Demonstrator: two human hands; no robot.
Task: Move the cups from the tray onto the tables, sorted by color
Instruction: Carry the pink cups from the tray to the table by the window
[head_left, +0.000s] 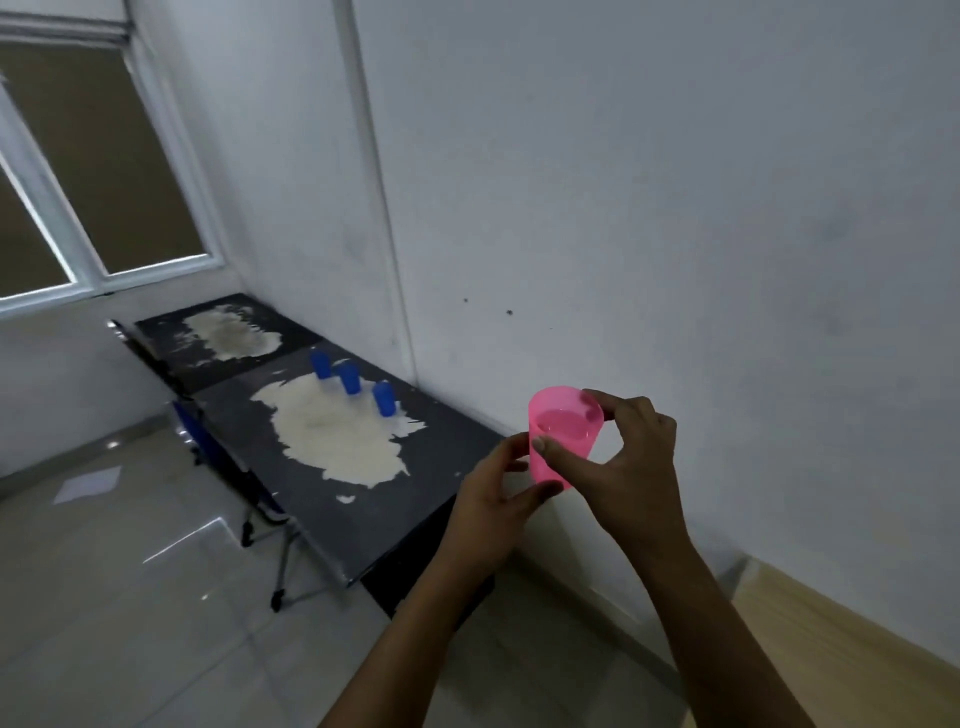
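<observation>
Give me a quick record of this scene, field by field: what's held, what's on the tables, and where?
held item: pink cup, upright, open end up
left hand: grips the cup's lower part
right hand: grips its rim and side
near table: three blue cups in a row near the wall
far table: no cups visible
tray: not in view

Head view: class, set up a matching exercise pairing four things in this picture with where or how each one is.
Things:
1. pink cup
2. blue cups
3. far table
4. window

Places or states:
A. upper left, in the wall
B. held in both hands
C. standing on the near table
D. no cups on it

Pairs: 1-B, 2-C, 3-D, 4-A
</observation>
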